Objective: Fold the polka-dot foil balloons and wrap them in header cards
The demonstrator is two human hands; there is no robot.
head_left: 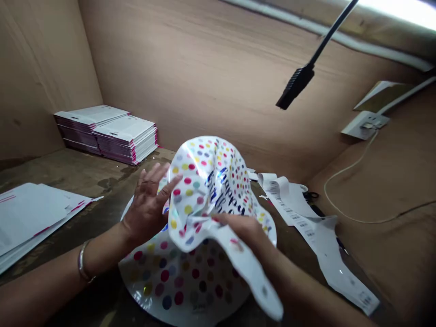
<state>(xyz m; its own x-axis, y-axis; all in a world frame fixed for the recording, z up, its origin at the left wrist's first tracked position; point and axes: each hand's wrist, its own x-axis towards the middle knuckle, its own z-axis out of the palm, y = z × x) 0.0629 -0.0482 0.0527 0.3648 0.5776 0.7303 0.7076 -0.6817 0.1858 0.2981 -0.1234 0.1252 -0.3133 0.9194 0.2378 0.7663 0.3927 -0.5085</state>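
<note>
The left hand (145, 215) has its fingers spread wide against the foil, closing on nothing that I can make out. The right hand (238, 229) lies curled over a fold, its fingers pressed down on it; I can't see the fingertips well enough to tell whether they pinch. Both hands are on a deflated foil balloon (213, 181), white with multicoloured polka dots. Its upper half is gathered into a crumpled peak, and a long flap trails from the fold past the right hand toward the near side. The lower disc lies flat on the table (85, 175) between the forearms. Blue script reads "Happy", with "Birthday" partly folded away. To the right curls a strip of barcode labels (289, 202), with black-handled scissors (310, 196) just beside it. Printed mailers (109, 131) sit stacked in the far left corner.
</note>
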